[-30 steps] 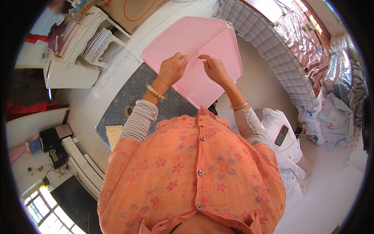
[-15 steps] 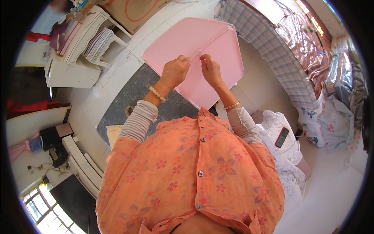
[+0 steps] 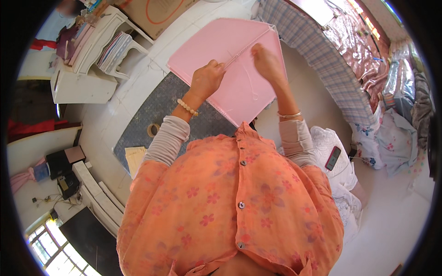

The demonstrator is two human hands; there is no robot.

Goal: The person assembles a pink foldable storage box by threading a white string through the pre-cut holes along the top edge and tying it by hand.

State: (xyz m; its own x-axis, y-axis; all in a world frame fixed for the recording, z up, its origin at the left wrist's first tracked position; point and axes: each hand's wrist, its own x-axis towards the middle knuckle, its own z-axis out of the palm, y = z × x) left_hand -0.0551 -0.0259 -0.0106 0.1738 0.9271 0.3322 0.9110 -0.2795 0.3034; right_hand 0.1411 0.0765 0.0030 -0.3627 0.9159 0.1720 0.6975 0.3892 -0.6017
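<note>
A large pink panelled piece (image 3: 225, 39) lies ahead of me, with a white stitched seam (image 3: 251, 46) running along its raised ridge to the far right corner. My left hand (image 3: 208, 78) is closed, pinching the near end of that ridge. A pale thread (image 3: 252, 80) loops down over the pink surface from the seam. My right hand (image 3: 268, 63) is raised just right of the seam, its fingers curled and a little blurred; whatever they hold is too small to make out.
Beneath the pink piece is a dark grey speckled board (image 3: 154, 103), bearing a roll of tape (image 3: 153, 130) and a tan slip (image 3: 134, 158). A phone (image 3: 333, 158) rests on white lacy cloth at my right. A white cabinet (image 3: 83, 87) stands left; a checked cloth-draped bed (image 3: 317, 55) stands right.
My right hand has moved right, away from the left hand and the seam. The thread loop now shows on the pink surface. My left hand stays at the ridge.
</note>
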